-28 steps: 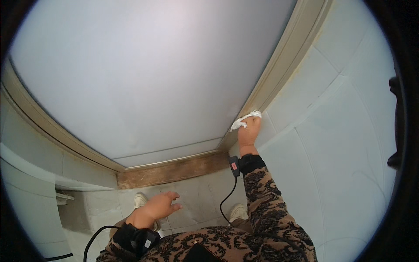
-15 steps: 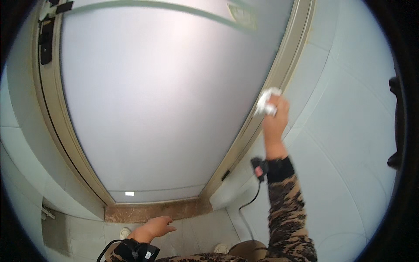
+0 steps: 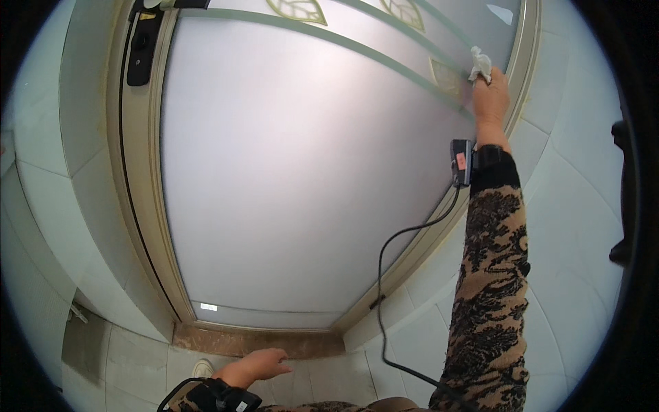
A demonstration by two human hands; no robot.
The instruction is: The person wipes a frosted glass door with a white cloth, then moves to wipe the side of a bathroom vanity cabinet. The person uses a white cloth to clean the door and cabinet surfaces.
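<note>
My right hand [image 3: 491, 99] is stretched far up along the right side of a frosted glass door [image 3: 302, 178]. Its fingers are closed on a crumpled white tissue [image 3: 480, 65], which lies against the glass near the door's right frame. Green bands and leaf outlines decorate the glass around there. Low in the view, my left hand [image 3: 257, 367] hangs in front of the brown door sill [image 3: 254, 342]. Its fingers are loosely extended and hold nothing.
A black device [image 3: 461, 163] with a cable [image 3: 382, 275] is strapped at my right wrist. The beige door frame [image 3: 141, 178] carries a dark lock plate [image 3: 142, 51] at the upper left. Pale tiled walls [image 3: 576, 226] flank the door. A shoe [image 3: 203, 369] stands on the tiled floor.
My right hand has moved up along the door's right side with the tissue. The view has shifted so more of the door's upper part shows. My left hand has hardly moved.
</note>
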